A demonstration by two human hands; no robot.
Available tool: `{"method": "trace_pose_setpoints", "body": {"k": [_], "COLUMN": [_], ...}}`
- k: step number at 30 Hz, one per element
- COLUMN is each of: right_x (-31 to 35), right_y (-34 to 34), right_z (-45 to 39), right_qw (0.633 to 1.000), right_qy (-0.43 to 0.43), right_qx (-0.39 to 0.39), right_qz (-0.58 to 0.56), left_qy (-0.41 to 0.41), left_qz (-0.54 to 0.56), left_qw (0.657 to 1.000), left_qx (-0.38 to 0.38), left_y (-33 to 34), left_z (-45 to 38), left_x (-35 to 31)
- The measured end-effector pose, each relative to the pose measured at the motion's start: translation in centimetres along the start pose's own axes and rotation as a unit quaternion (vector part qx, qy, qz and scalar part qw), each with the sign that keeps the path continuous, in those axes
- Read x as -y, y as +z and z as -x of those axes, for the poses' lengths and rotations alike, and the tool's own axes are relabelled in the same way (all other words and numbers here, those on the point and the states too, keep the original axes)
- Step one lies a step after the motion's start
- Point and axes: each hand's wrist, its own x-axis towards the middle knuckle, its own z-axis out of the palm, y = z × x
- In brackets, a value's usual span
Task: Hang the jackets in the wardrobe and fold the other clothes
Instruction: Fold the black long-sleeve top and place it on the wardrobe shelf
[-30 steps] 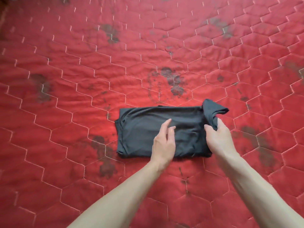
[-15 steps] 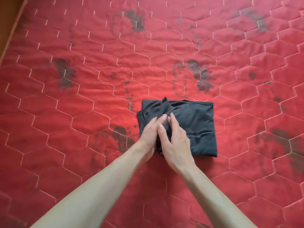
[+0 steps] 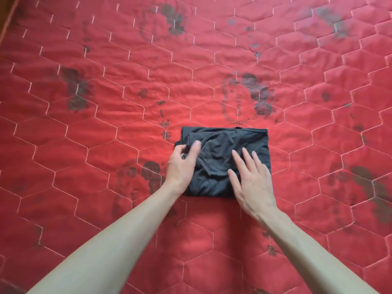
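Left hand (image 3: 182, 164) curls its fingers around bunched fabric at the nine o'clock edge of a folded dark grey garment (image 3: 224, 153); right hand (image 3: 252, 179) lies flat, fingers spread, on its four o'clock part. Garment rests mid-quilt on the red quilted bedcover (image 3: 106, 124).

My two hands on a folded dark shirt, on a red quilt.

The shirt (image 3: 229, 149) lies folded in a small, almost square packet on the quilt (image 3: 106, 102), which has hexagon stitching and dark faded marks. My left hand (image 3: 182, 164) is at the left edge of the packet, fingers curled and pinching a bit of the cloth there. My right hand (image 3: 252, 181) lies flat on the right part, fingers spread and pointing away from me. The cloth between my hands is wrinkled. Both my forearms are bare.
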Motion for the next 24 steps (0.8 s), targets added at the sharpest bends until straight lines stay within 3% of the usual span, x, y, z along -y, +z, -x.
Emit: {"method": "trace_pose_setpoints", "body": {"k": [3, 6, 12, 15, 17, 19, 21, 24], "right_x": [-1.3, -2.1, -4.5, -5.0, -4.5, -4.1, -4.0, -4.4], "right_y": [1.2, 1.4, 0.6, 0.6, 1.0, 1.8, 2.6, 3.5], "right_z": [-0.5, -0.4, -1.0, -1.4, -1.8, -2.3, -2.4, -2.1], "right_qw": [0.997, 0.996, 0.996, 0.994, 0.995, 0.996, 0.993, 0.987], "right_qy": [-0.037, -0.063, -0.007, -0.02, -0.019, 0.009, 0.066, 0.117], "right_qx": [0.059, 0.017, -0.09, -0.102, -0.1, -0.086, -0.074, -0.085], "right_qz": [0.04, 0.057, 0.004, 0.018, 0.022, -0.009, -0.058, -0.075], "left_qy": [0.077, 0.134, 0.073, 0.239, 0.371, 0.437, 0.409, 0.333], "left_qz": [-0.165, -0.174, -0.205, -0.357, -0.437, -0.495, -0.539, -0.562], "left_qw": [0.983, 0.975, 0.965, 0.892, 0.817, 0.751, 0.733, 0.756], "left_qx": [0.037, -0.034, -0.143, -0.138, -0.061, 0.023, 0.064, 0.038], "left_y": [0.1, 0.2, -0.1, -0.3, 0.3, 1.2, 1.9, 2.1], "left_z": [-0.4, -0.7, -1.5, -0.8, -0.4, -0.4, -0.6, -1.2], "left_x": [0.3, 0.5, 1.3, 1.5, 1.8, 2.5, 3.5, 5.0]}}
